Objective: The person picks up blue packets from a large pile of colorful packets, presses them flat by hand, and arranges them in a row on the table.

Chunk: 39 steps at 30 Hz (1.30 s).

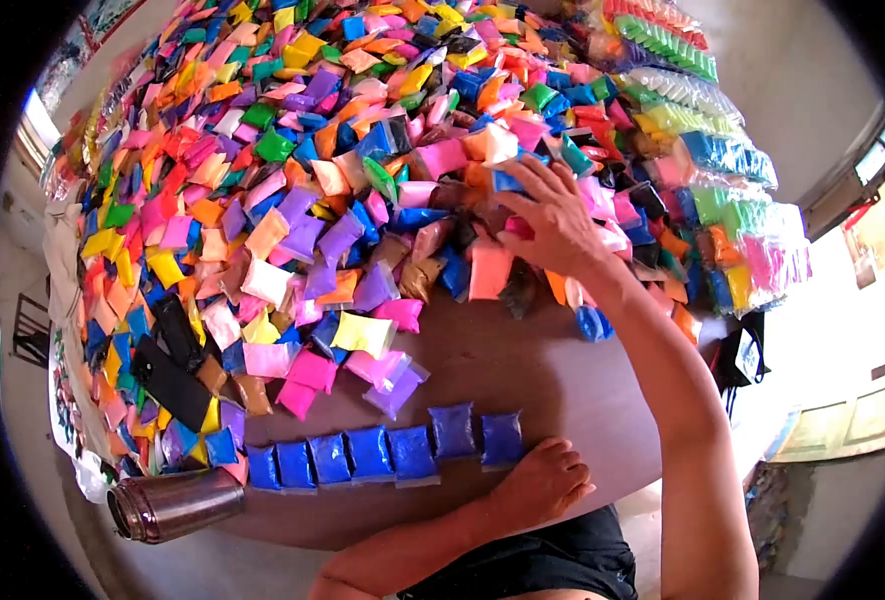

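Observation:
My right hand (552, 215) reaches over the near side of a large heap of small coloured packets (362, 110), its fingers spread above pink, orange and blue ones. Near the table's front edge, my left hand (542, 480) rests with curled fingers beside the end of a row of blue packets (369, 453); whether anything is inside it is hidden. The two packets at the row's right end, a darker blue-violet one (452, 430) and another (502, 438), lie close to that hand.
A metal tumbler (177, 505) lies on its side at the table's front left. A black phone (170, 383) rests on the heap. Stacked clear bags of sorted packets (727, 160) stand at the right. The brown tabletop (492, 350) shows between heap and row.

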{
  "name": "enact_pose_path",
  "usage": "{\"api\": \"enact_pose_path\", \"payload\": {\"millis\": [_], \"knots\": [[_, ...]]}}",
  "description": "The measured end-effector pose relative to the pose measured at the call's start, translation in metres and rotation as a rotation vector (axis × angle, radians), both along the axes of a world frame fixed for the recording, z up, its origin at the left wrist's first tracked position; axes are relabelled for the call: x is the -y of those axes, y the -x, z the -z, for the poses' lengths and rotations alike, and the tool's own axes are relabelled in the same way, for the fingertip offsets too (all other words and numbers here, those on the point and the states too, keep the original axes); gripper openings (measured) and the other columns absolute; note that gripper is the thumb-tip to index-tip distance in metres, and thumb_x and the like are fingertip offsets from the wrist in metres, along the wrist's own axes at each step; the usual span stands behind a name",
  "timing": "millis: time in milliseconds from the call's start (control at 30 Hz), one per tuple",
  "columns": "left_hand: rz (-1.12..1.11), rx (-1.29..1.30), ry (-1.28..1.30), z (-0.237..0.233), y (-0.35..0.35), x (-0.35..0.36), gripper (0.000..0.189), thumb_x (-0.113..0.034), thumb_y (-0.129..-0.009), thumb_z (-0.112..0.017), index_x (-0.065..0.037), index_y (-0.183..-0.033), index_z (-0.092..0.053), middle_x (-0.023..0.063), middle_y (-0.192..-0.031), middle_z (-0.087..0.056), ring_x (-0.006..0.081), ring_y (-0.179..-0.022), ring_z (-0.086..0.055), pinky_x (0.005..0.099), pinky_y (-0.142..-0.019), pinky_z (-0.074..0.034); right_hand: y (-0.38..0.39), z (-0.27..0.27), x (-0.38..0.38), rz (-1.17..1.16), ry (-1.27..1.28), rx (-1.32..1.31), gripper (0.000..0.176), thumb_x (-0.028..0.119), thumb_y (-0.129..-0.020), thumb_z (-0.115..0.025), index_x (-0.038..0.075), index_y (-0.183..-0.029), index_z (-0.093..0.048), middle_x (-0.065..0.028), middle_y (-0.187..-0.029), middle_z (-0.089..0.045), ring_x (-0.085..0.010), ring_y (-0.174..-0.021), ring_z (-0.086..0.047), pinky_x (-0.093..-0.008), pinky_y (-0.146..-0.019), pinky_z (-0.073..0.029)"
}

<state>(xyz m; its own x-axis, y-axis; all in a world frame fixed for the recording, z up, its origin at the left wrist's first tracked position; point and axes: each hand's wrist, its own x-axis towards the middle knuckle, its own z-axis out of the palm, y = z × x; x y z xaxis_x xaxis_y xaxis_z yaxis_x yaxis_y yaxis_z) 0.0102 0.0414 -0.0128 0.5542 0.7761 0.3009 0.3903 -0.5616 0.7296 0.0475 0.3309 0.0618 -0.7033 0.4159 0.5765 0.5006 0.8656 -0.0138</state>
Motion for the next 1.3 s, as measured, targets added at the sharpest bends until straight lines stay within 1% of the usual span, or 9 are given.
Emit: {"api": "enact_pose_path", "payload": {"millis": [367,500,633,733,867,1100,1167,1233,1300], "knots": [[0.0,-0.104,-0.126,-0.009,-0.005,-0.004,0.02,-0.025,-0.088,-0.061,-0.006,-0.084,-0.06,0.0078,-0.082,-0.053,0.0256,-0.087,-0.054,0.0415,-0.094,-0.039,-0.038,-0.01,-0.036,0.512,0.057,-0.031,0.038,0.021,-0.073,-0.069,0.014,-0.11,-0.068,-0.0188,-0.136,-0.047,-0.034,-0.13,-0.04,-0.045,-0.107,-0.03],[-0.023,-0.093,-0.105,-0.013,-0.003,-0.004,0.019,-0.025,-0.088,-0.061,-0.006,-0.083,-0.06,0.0075,-0.082,-0.057,0.0238,-0.088,-0.055,0.0388,-0.091,-0.04,-0.01,-0.018,-0.015,0.479,0.014,-0.203,0.034,0.018,-0.075,-0.067,0.011,-0.108,-0.069,-0.0206,-0.131,-0.051,-0.0347,-0.126,-0.045,-0.0454,-0.104,-0.035],[-0.021,-0.07,-0.124,-0.008,-0.001,-0.003,0.02,-0.026,-0.088,-0.06,-0.007,-0.083,-0.061,0.0066,-0.082,-0.06,0.0223,-0.089,-0.056,0.0371,-0.09,-0.04,0.046,-0.024,0.021,0.03,0.096,-0.28,0.032,0.013,-0.074,-0.068,0.004,-0.104,-0.066,-0.0212,-0.118,-0.058,-0.0378,-0.108,-0.057,-0.0424,-0.094,-0.046],[-0.027,-0.082,-0.106,-0.004,-0.003,-0.002,0.022,-0.026,-0.088,-0.061,-0.006,-0.082,-0.058,0.0084,-0.082,-0.055,0.0256,-0.088,-0.054,0.0409,-0.09,-0.04,0.096,-0.017,0.039,-0.162,0.182,-0.161,0.042,0.018,-0.073,-0.074,0.006,-0.112,-0.064,-0.018,-0.127,-0.055,-0.0354,-0.106,-0.06,-0.0411,-0.09,-0.05],[-0.073,-0.008,-0.103,-0.003,-0.002,-0.002,0.019,-0.027,-0.087,-0.06,-0.008,-0.081,-0.061,0.0066,-0.081,-0.059,0.0221,-0.088,-0.056,0.0378,-0.089,-0.04,0.166,0.004,0.062,-0.383,0.218,-0.078,0.055,0.03,-0.071,-0.073,0.012,-0.121,-0.059,-0.0182,-0.134,-0.046,-0.0376,-0.126,-0.043,-0.0479,-0.106,-0.034],[-0.074,0.077,-0.116,0.005,-0.003,-0.003,0.018,-0.024,-0.087,-0.059,-0.007,-0.082,-0.061,0.0078,-0.082,-0.059,0.0236,-0.088,-0.056,0.037,-0.09,-0.041,0.183,0.015,0.025,-0.343,0.086,0.092,0.058,0.033,-0.068,-0.075,0.018,-0.122,-0.06,-0.0178,-0.13,-0.051,-0.0342,-0.128,-0.042,-0.0524,-0.109,-0.027],[-0.066,0.082,-0.098,0.003,-0.002,-0.001,0.018,-0.024,-0.087,-0.059,-0.006,-0.082,-0.061,0.0082,-0.082,-0.059,0.0239,-0.087,-0.056,0.0373,-0.091,-0.04,0.174,0.011,0.006,-0.294,0.007,0.114,0.061,0.016,-0.061,-0.076,0.02,-0.12,-0.061,-0.0147,-0.13,-0.052,-0.0306,-0.128,-0.044,-0.0493,-0.108,-0.029],[-0.074,0.066,-0.062,0.0,-0.001,-0.002,0.017,-0.022,-0.087,-0.059,-0.006,-0.082,-0.061,0.0092,-0.083,-0.06,0.0244,-0.088,-0.057,0.038,-0.093,-0.04,0.159,0.006,-0.016,-0.229,-0.164,0.115,0.062,0.011,-0.056,-0.075,0.019,-0.117,-0.063,-0.0097,-0.126,-0.056,-0.0293,-0.126,-0.046,-0.0475,-0.107,-0.031],[-0.06,0.087,-0.047,0.002,-0.002,-0.002,0.019,-0.023,-0.087,-0.06,-0.006,-0.081,-0.06,0.0096,-0.083,-0.058,0.026,-0.089,-0.055,0.0387,-0.091,-0.041,0.134,-0.004,-0.035,-0.154,-0.08,0.077,0.061,0.008,-0.056,-0.075,0.018,-0.115,-0.064,-0.0046,-0.122,-0.059,-0.0273,-0.124,-0.048,-0.0467,-0.106,-0.032]]}}
